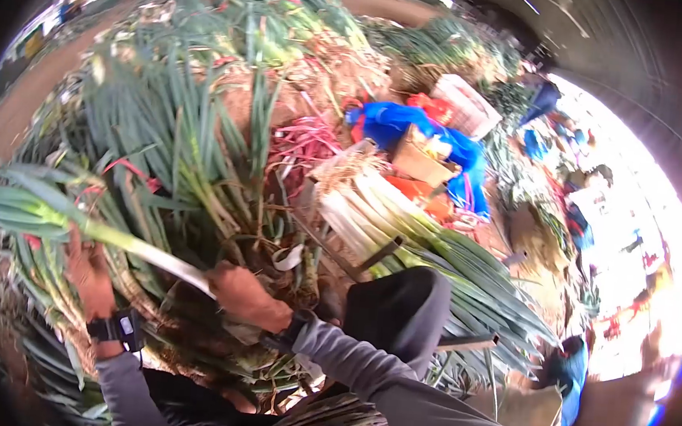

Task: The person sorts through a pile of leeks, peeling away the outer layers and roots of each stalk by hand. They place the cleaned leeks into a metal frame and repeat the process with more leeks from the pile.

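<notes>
A single long leek (153, 257) stretches between my two hands, with green leaves to the left and the white shank to the right. My right hand (248, 295) is closed round its white root end, so that the roots are hidden. My left hand (90, 280) grips it near where the leaves begin, the fingers partly behind the stalk. Just right of my knee lies a bundle of trimmed leeks (388, 225) on a wooden frame (326, 244), white ends pointing up and left. Untrimmed leeks (179, 136) stand in a heap beyond my hands.
Pink ties (306, 142) lie in a pile on the soil. Beyond the trimmed bundle are blue cloth (396, 121), a cardboard box (424, 159) and a pale crate (466, 104). More leek heaps (292, 25) lie farther back. Blurred people (580, 224) appear at right.
</notes>
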`<control>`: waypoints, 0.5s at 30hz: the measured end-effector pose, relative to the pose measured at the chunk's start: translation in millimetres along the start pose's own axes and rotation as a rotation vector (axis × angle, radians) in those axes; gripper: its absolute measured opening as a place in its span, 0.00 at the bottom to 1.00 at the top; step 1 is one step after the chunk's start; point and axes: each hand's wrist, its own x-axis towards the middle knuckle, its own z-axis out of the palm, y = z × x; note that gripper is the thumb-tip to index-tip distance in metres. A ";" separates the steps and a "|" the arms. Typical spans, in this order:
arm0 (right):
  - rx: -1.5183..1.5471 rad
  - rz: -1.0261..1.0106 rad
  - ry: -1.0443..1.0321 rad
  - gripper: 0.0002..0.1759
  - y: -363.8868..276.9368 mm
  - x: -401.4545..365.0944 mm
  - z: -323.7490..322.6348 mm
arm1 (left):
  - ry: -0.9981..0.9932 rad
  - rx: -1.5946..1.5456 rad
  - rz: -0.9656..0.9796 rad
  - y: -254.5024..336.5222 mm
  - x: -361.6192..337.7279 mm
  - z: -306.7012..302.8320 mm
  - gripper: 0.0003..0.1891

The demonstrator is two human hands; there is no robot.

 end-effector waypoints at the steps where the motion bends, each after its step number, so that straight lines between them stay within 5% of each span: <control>1: 0.091 -0.049 0.045 0.08 8.3 -3.6 7.0 | 0.151 -0.392 -0.144 -4.9 8.1 5.1 0.20; 10: 0.175 -0.019 -0.075 0.09 28.0 -31.4 31.2 | -0.089 -0.640 -0.322 -37.9 11.2 -4.8 0.18; 13: 0.117 -0.373 0.064 0.11 59.9 -43.5 37.5 | -0.194 -0.574 -0.340 -39.7 6.3 -13.8 0.23; 15: 0.081 -0.154 0.051 0.10 49.9 -39.5 20.7 | -0.191 -0.397 -0.220 -18.6 -6.5 3.7 0.23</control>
